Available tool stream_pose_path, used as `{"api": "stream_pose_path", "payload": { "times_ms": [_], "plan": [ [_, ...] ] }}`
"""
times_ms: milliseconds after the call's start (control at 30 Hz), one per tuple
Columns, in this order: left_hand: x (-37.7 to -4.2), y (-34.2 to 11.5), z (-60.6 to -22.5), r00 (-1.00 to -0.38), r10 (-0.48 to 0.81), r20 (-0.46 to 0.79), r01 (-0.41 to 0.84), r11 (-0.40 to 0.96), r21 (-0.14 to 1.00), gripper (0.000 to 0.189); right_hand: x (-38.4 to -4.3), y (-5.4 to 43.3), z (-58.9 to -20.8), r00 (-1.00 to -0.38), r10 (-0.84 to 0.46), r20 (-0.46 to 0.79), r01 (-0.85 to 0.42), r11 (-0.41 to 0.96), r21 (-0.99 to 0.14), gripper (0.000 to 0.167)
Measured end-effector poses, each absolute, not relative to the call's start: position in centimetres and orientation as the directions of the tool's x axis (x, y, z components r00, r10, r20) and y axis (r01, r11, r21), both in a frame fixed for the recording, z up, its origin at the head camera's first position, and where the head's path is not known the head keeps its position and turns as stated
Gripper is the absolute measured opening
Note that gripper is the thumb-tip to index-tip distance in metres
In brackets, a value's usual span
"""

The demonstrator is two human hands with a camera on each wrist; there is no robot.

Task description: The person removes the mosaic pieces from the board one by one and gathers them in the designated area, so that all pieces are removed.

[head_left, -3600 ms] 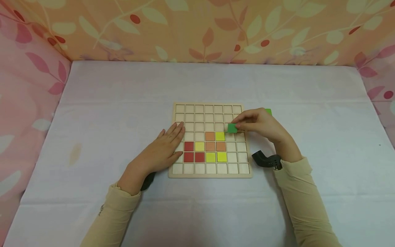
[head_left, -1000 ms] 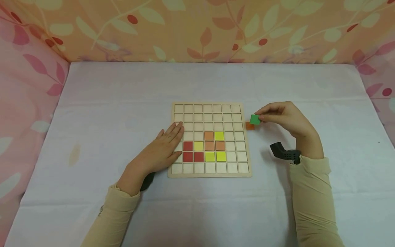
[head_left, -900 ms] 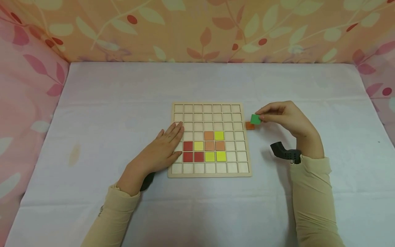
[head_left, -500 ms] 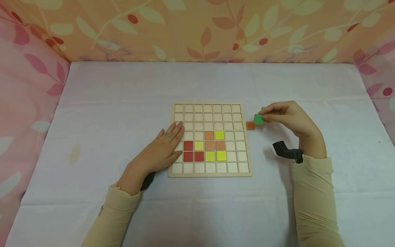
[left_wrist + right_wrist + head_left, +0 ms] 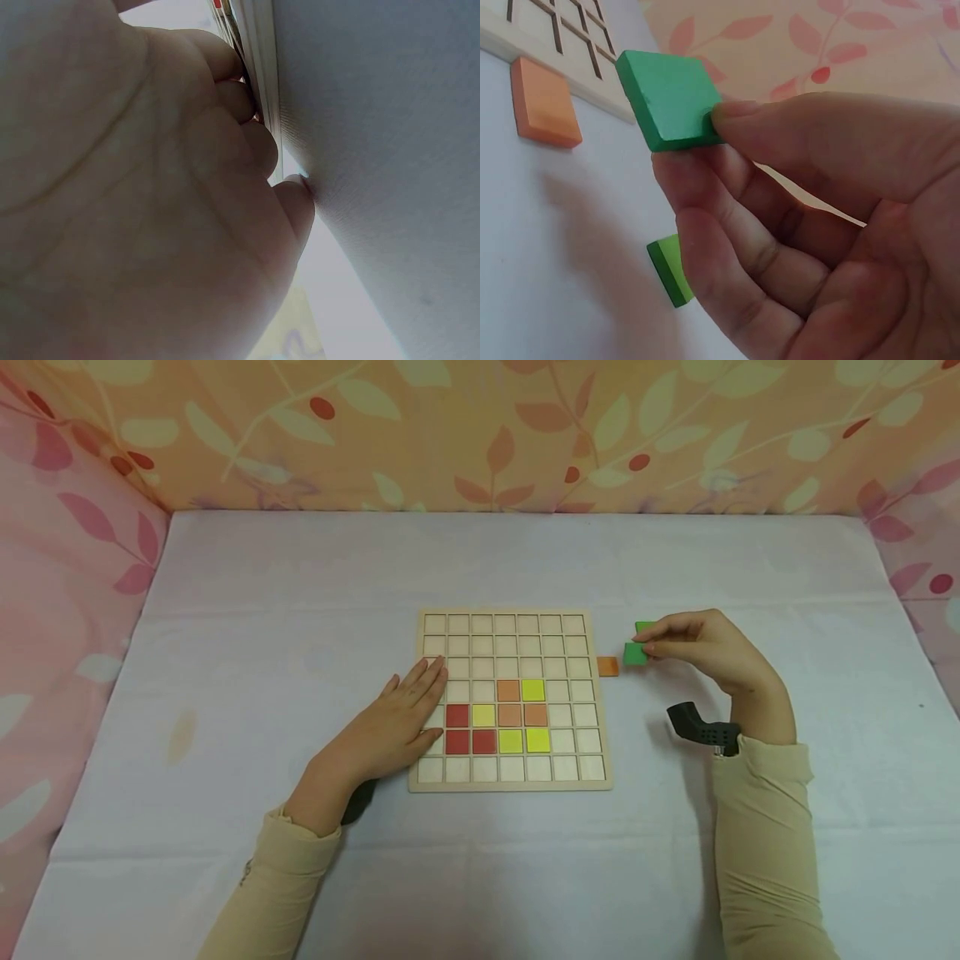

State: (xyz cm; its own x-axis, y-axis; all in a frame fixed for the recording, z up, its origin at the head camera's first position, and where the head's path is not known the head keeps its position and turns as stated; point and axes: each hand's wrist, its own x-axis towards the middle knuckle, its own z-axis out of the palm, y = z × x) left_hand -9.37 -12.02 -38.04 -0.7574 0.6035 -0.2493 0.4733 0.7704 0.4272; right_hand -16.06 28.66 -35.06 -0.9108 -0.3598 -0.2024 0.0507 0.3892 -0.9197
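Observation:
My right hand point(image 5: 701, 647) pinches a dark green square tile point(image 5: 671, 101) between thumb and fingers, held above the cloth to the right of the wooden grid board point(image 5: 510, 783). Below it, a lighter green tile point(image 5: 671, 270) lies on the cloth, partly hidden by my fingers. An orange tile point(image 5: 608, 667) lies against the board's right edge. My left hand point(image 5: 382, 727) rests with straight fingers on the board's left edge. Red tiles point(image 5: 457, 716), yellow tiles point(image 5: 533, 690) and orange-pink tiles point(image 5: 508, 691) fill several cells in the board's lower middle.
A white cloth point(image 5: 315, 577) covers the table around the board. Floral fabric point(image 5: 480, 435) stands along the back and both sides. A black wrist camera mount point(image 5: 697, 725) juts out from the right wrist.
My right hand has carried the dark green tile from over the board's right side out to the right, uncovering the orange tile. The left hand keeps its place.

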Motion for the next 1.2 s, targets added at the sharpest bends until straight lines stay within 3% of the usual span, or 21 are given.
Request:
{"api": "stream_pose_path", "payload": {
  "times_ms": [600,867,1200],
  "plan": [
    [-9.3,-12.0,-38.2,-0.757,0.604,-0.248,0.470,0.768,0.436,0.072,-16.3,29.7,-36.3,-0.908,-0.328,-0.261,0.052,0.531,-0.846,0.018],
    [-9.4,-12.0,-38.4,-0.758,0.605,-0.243,0.474,0.767,0.432,0.073,-16.2,29.2,-36.1,-0.920,-0.223,-0.322,0.121,0.620,-0.775,0.018],
    [-9.5,-12.1,-38.5,-0.756,0.608,-0.243,0.479,0.766,0.428,0.073,-16.3,29.3,-36.1,-0.923,-0.209,-0.324,0.114,0.656,-0.746,0.021]
  ]
}}
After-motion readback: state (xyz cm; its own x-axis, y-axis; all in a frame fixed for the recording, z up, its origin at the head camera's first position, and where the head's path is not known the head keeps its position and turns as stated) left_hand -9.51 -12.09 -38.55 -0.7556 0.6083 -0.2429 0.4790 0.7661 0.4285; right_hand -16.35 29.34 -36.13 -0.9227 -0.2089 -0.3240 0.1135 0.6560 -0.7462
